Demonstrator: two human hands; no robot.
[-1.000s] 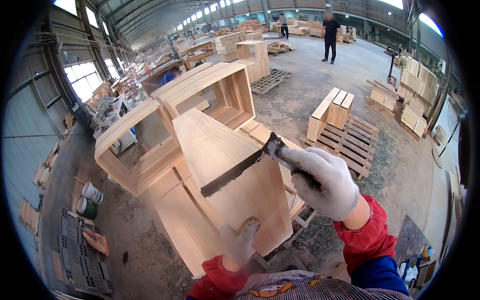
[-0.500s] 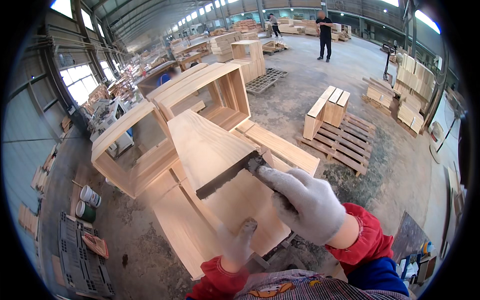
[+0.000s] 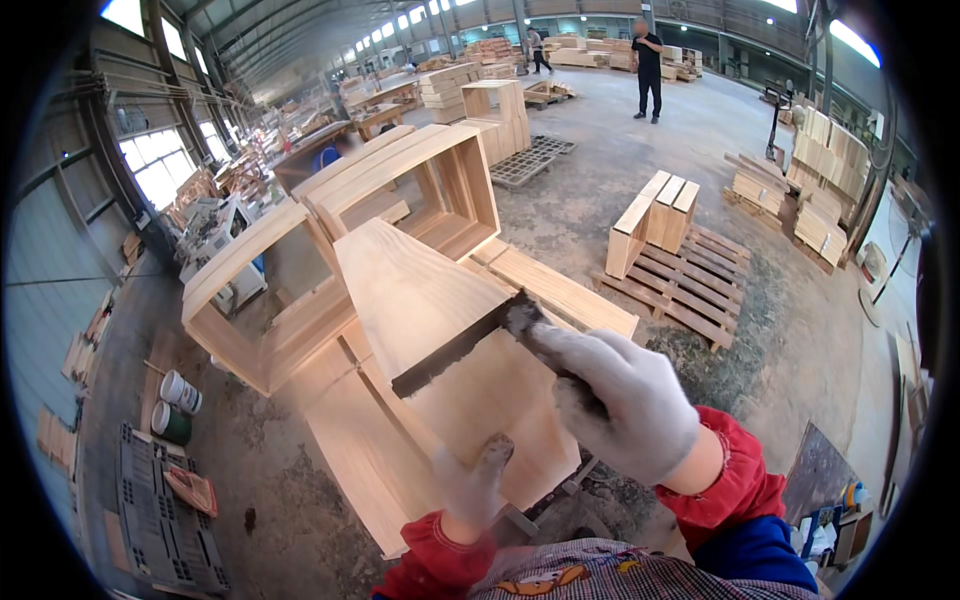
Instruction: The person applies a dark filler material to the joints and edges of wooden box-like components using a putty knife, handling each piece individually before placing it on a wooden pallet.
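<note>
My right hand (image 3: 635, 405), in a white glove with blackened fingertips, reaches over a pale wooden panel (image 3: 500, 400). Its fingers are bent together at the right end of a dark strip (image 3: 450, 355); whatever they hold is hidden. Beyond that strip lies another pale wooden panel (image 3: 420, 285). My left hand (image 3: 475, 485), also gloved, is at the near left edge of the nearer panel, its dark-tipped thumb against the wood. The other left fingers are smeared. Long planks (image 3: 370, 470) lie beneath on the left.
Open wooden box frames (image 3: 430, 155) stand just beyond the panels. To the right, a pallet (image 3: 690, 285) bears smaller wooden boxes (image 3: 655, 220). Buckets (image 3: 180, 392) stand at left. One person (image 3: 648, 70) stands at the back, another (image 3: 538, 50) farther off.
My right hand has shifted slightly right and toward me, its fingertips staying by the strip's end. My left hand and the panels look unchanged. The farther person at the back has moved left.
</note>
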